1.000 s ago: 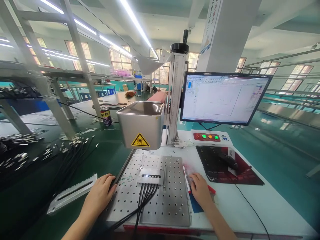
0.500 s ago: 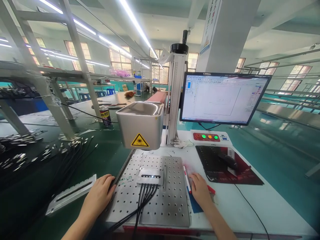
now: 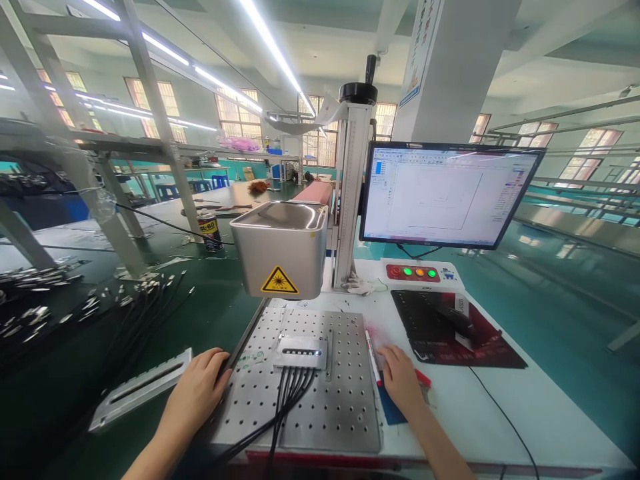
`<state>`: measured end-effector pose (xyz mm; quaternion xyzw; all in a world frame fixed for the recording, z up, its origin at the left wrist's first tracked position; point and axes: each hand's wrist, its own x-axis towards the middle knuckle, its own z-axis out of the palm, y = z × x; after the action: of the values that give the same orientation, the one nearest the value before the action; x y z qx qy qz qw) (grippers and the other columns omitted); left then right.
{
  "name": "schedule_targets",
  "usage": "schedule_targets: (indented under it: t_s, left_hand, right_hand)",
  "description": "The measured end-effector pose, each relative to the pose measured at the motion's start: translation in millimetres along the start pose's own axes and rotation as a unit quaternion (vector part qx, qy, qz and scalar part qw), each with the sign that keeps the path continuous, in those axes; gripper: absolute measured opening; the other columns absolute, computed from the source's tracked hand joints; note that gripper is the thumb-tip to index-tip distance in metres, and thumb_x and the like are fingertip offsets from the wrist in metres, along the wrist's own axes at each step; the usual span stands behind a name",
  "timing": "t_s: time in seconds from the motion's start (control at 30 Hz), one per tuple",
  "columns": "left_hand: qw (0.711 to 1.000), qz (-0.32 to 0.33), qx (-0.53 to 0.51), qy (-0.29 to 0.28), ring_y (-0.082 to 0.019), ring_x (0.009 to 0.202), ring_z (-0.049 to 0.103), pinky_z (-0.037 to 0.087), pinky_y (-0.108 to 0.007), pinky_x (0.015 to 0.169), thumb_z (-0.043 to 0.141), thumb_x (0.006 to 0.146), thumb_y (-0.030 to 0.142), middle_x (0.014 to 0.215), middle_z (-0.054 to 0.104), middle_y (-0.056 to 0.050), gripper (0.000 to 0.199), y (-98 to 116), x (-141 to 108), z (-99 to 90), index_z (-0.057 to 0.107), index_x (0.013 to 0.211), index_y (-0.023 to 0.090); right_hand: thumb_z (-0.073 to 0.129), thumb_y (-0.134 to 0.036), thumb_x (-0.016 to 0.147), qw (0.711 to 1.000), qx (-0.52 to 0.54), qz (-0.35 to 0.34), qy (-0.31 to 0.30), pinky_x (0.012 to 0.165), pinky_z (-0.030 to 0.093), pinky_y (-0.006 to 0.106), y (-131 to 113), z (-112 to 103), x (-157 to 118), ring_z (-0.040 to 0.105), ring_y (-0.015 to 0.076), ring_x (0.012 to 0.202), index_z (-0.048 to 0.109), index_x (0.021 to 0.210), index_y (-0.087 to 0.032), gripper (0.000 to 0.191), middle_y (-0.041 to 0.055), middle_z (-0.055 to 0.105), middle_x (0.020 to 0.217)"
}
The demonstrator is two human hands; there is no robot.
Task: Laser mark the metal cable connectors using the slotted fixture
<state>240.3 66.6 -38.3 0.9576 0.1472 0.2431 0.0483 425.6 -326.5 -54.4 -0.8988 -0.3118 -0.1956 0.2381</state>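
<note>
My left hand (image 3: 200, 381) rests at the left edge of the perforated metal plate (image 3: 345, 417), fingers stretched out and apart, holding nothing. Beside it, a slotted metal bar (image 3: 140, 390) lies on the dark green table. On the plate sits a metal fixture (image 3: 301, 353) with a row of small pieces in its slot and a bright spot near the right end. Several black cables (image 3: 287, 400) run from it towards me. Above hangs the silver laser head (image 3: 280, 250). My right hand (image 3: 400, 377) lies open on the white tabletop, next to a red-and-white marker (image 3: 373, 360), partly covering a red object (image 3: 423, 379).
A monitor (image 3: 445, 193) stands behind the button panel (image 3: 419, 273). To the right, a mouse (image 3: 456, 321) lies on a dark mouse pad (image 3: 480, 350). Cables with metal ends (image 3: 145, 307) lie at left, near a spray can (image 3: 209, 233). The machine's column (image 3: 350, 200) rises behind the plate.
The bright light in the fixture's slot has shifted to its right end; earlier several pieces there looked lit. Both hands have stayed in place.
</note>
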Motion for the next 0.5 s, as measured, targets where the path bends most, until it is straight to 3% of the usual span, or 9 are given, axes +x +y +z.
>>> schedule_targets:
  t_s: [0.33,0.5]
  left_hand:
    - [1.000,0.004,-0.004,0.002,-0.026,0.097,0.053,0.043,-0.039,0.085,0.040,0.082,0.036,0.104,0.057,-0.010,0.028,3.1,1.0,-1.7,0.057,0.095,0.018]
    - [1.000,0.002,0.004,-0.008,-0.026,0.098,0.049,0.040,-0.039,0.089,0.041,0.082,0.030,0.103,0.056,-0.011,0.026,11.6,4.5,-13.0,0.058,0.095,0.015]
  right_hand:
    - [0.034,-0.008,0.076,1.000,-0.014,-0.012,0.009,0.079,0.045,0.036,2.2,1.4,2.3,0.055,0.0202,0.089,0.057,0.096,-0.021,0.033,0.0059,0.060,0.093]
    - [0.037,-0.014,0.076,1.000,0.002,-0.012,-0.012,0.084,0.043,0.041,0.8,0.7,9.7,0.053,0.0232,0.094,0.057,0.097,-0.019,0.029,0.0089,0.058,0.097]
